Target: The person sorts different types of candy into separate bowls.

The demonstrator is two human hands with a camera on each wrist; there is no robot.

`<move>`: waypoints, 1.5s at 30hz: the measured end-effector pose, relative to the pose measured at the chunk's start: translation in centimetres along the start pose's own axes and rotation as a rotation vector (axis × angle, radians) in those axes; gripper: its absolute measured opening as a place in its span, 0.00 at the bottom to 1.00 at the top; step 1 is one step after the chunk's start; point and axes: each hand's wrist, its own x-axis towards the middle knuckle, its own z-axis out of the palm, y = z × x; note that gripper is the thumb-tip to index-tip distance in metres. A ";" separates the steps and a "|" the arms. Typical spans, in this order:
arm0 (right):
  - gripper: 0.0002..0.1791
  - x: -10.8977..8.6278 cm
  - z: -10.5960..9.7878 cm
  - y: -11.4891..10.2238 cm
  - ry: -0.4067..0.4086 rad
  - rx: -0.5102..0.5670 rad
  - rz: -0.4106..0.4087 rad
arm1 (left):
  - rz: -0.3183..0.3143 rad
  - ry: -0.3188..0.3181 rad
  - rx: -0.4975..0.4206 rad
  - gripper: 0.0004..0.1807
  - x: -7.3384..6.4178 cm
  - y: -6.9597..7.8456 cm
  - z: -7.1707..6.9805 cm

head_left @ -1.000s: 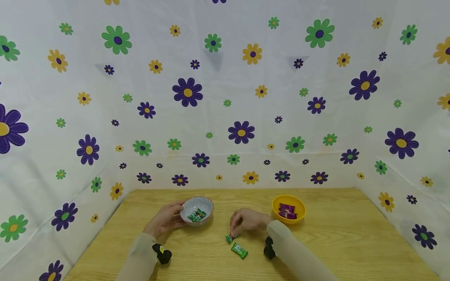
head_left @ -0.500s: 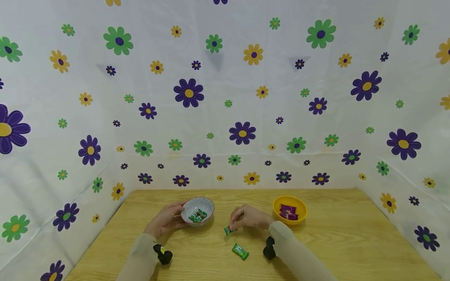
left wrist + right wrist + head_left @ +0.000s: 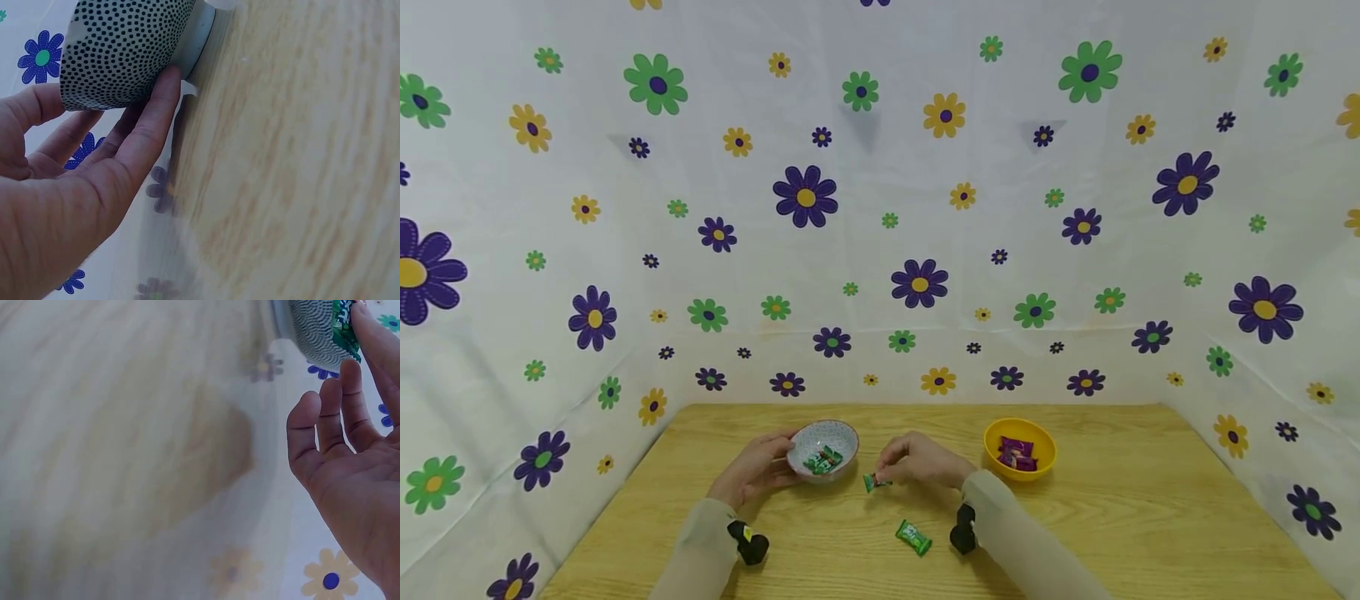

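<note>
My left hand point(image 3: 758, 468) holds a speckled bowl point(image 3: 805, 440) at its left side, thumb near the rim and fingers along the outside. Dark dots cover the bowl's outer wall point(image 3: 125, 50) in the left wrist view. Several green-wrapped candies point(image 3: 823, 460) lie inside. Just right of the bowl, my right hand point(image 3: 925, 460) pinches another green-wrapped candy point(image 3: 872, 482) between thumb and finger, above the table. In the right wrist view this candy point(image 3: 344, 328) overlaps the bowl, while the other fingers are spread loosely. One more green candy point(image 3: 913, 537) lies on the wood nearer the front.
To the right of my right hand stands a yellow bowl point(image 3: 1051, 465) with purple-wrapped candies point(image 3: 1017, 454) in it. The wooden table point(image 3: 1150, 500) ends at a flower-printed white cloth point(image 3: 880, 250) at the back and both sides.
My right hand has lifted the green candy off the table and carried it left and away from me, toward the speckled bowl. The left hand and bowl have stayed in place.
</note>
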 end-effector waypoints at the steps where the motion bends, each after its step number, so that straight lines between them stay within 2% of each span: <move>1: 0.06 0.1 0.0 -0.2 -0.002 -0.002 -0.001 | 0.001 -0.001 0.003 0.27 0.0 0.0 0.0; 13: 0.10 1.6 0.8 -2.6 -0.026 0.186 -0.009 | 0.004 -0.001 -0.005 0.26 0.3 0.0 0.0; 19: 0.11 2.5 1.5 -3.0 0.007 0.253 -0.008 | 0.004 -0.032 -0.009 0.28 0.7 -0.1 0.1; 25: 0.11 3.1 1.8 -3.2 0.067 0.250 0.002 | 0.011 -0.021 0.004 0.27 0.8 0.1 0.1; 32: 0.10 3.7 2.6 -3.4 0.123 0.251 0.003 | 0.014 -0.044 -0.005 0.26 0.6 0.1 0.2; 39: 0.08 4.2 3.8 -3.7 0.194 0.264 0.026 | -0.003 -0.019 -0.012 0.26 0.0 -0.2 0.0; 45: 0.08 4.3 4.0 -4.0 0.229 0.251 0.049 | 0.002 -0.008 0.006 0.26 0.0 0.0 0.1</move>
